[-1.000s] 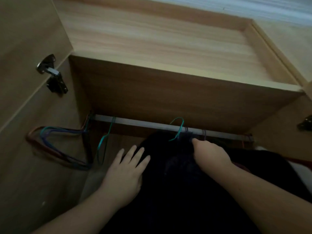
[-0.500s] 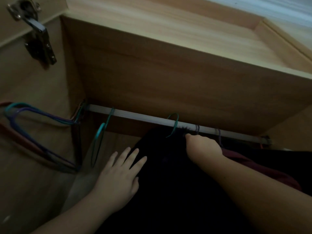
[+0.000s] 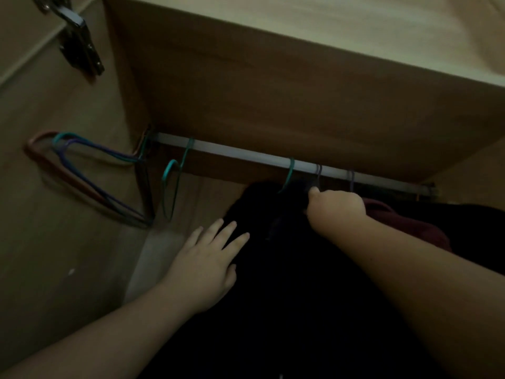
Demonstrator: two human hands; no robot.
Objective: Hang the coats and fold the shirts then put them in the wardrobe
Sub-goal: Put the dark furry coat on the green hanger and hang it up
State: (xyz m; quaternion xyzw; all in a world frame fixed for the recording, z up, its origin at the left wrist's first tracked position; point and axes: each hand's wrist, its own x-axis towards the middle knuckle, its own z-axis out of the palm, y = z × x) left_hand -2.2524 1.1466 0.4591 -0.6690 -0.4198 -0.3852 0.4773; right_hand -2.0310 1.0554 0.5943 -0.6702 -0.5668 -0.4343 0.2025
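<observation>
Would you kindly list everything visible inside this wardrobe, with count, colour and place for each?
Pale metal hanging rail: one, grey-white, running across under the wooden shelf.
Light wooden shelf: one, pale wood, above the rail.
Metal door hinge: one, silver and black, top left on the side panel.
Bundle of empty wire hangers: several, red, teal and purple, at the rail's left end.
Single empty teal hanger: one, just right of the bundle.
Black coat on a teal hanger: one, mid-rail.
Dark red garment: one, right of the black coat.
Left hand: flat on the black coat.
Right hand: gripping the coat's collar area below the rail.
</observation>
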